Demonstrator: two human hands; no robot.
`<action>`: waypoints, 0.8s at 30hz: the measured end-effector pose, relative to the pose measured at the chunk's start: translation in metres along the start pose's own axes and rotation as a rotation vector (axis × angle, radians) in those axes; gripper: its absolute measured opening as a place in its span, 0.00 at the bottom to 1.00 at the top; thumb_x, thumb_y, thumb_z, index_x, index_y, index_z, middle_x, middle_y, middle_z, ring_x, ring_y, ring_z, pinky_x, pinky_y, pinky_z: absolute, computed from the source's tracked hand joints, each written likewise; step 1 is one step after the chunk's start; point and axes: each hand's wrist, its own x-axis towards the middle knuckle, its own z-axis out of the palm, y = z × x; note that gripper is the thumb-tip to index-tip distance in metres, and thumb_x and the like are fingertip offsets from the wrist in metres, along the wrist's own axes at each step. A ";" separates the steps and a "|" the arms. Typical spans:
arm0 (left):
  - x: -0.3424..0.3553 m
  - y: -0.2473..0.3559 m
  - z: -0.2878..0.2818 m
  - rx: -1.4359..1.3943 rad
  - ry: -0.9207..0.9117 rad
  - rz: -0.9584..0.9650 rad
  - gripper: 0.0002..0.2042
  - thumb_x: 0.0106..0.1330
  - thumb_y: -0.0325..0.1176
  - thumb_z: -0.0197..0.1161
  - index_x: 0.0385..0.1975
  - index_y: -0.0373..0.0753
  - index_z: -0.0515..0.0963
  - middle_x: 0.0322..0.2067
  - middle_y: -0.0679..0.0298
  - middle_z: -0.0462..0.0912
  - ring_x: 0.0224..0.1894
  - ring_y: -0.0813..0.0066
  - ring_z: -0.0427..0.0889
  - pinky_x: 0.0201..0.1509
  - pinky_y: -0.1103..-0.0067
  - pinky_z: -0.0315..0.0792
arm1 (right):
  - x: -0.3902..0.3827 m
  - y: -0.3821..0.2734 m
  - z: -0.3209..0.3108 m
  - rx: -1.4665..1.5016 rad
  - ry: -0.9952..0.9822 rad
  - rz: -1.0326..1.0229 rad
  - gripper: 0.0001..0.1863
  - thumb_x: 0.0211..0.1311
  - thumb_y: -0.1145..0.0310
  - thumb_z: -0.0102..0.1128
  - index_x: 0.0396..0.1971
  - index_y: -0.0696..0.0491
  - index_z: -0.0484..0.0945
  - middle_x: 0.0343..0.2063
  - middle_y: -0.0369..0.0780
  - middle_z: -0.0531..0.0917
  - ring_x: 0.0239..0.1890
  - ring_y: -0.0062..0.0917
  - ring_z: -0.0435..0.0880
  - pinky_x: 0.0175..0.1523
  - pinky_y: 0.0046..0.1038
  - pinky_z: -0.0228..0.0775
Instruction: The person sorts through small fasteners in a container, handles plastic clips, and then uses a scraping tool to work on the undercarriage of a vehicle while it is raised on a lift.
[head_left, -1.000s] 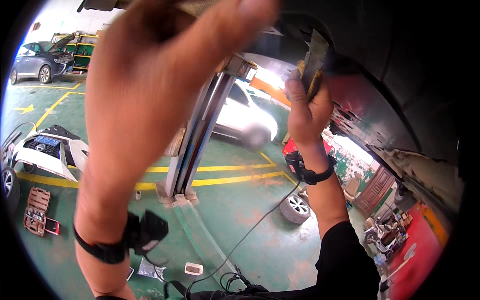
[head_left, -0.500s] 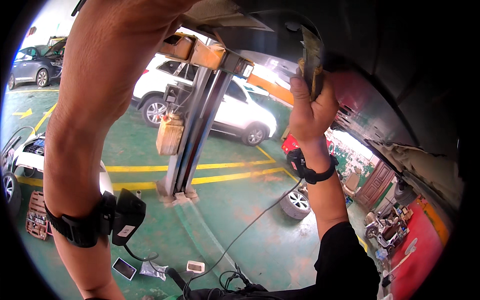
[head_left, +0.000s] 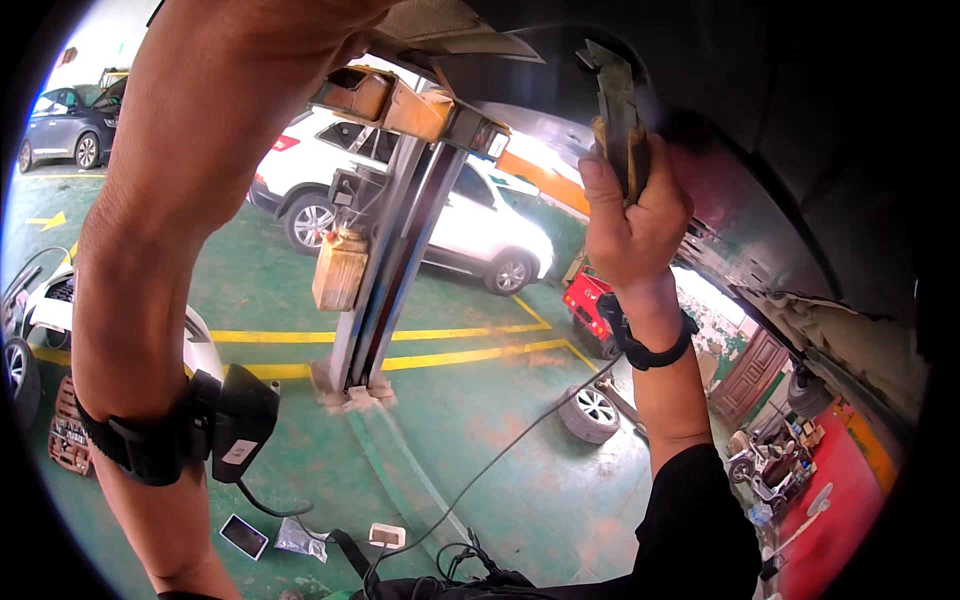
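My right hand [head_left: 640,220] is raised and closed around a flat grey metal tool [head_left: 617,105] with worn yellowish edges; its exact kind is not clear. The tool points up, its narrow tip close to the dark underside of a raised car [head_left: 720,70]. I cannot tell whether the tip touches it. Very near the camera at the left, my left hand [head_left: 150,240] reaches up and bends right at the top. Its fingertips are out of the picture, so what they hold or touch is hidden. Black straps with small devices sit on both wrists.
A lift post [head_left: 385,270] with a yellowed plastic container [head_left: 340,270] stands ahead. Behind it is a white car [head_left: 480,215]. A loose wheel [head_left: 590,412], a tool case [head_left: 68,430] and a tablet [head_left: 243,537] lie on the green floor. A cable [head_left: 500,450] hangs between my arms.
My right hand has shifted slightly right and down, and the tool's tip now leans more to the left. My left arm has moved a little left.
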 end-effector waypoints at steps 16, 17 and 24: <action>-0.008 0.028 0.022 0.090 0.042 -0.111 0.31 0.58 0.56 0.73 0.45 0.30 0.79 0.35 0.58 0.85 0.35 0.73 0.87 0.38 0.81 0.80 | -0.041 0.026 -0.001 -0.484 -0.513 -0.025 0.12 0.61 0.64 0.67 0.33 0.56 0.77 0.21 0.47 0.83 0.23 0.45 0.85 0.27 0.38 0.74; -0.007 0.030 0.023 0.157 0.059 -0.185 0.32 0.58 0.57 0.72 0.44 0.30 0.79 0.35 0.57 0.86 0.34 0.73 0.86 0.37 0.81 0.80 | -0.060 0.026 0.002 -0.462 -0.660 0.086 0.12 0.60 0.65 0.67 0.34 0.57 0.77 0.22 0.48 0.83 0.24 0.47 0.84 0.28 0.40 0.74; -0.007 0.017 0.019 0.225 0.194 0.006 0.32 0.57 0.63 0.71 0.27 0.30 0.83 0.22 0.59 0.85 0.23 0.77 0.82 0.29 0.85 0.74 | -0.134 -0.009 -0.012 0.038 -0.584 0.291 0.12 0.60 0.66 0.68 0.37 0.56 0.79 0.21 0.45 0.82 0.23 0.39 0.84 0.30 0.34 0.73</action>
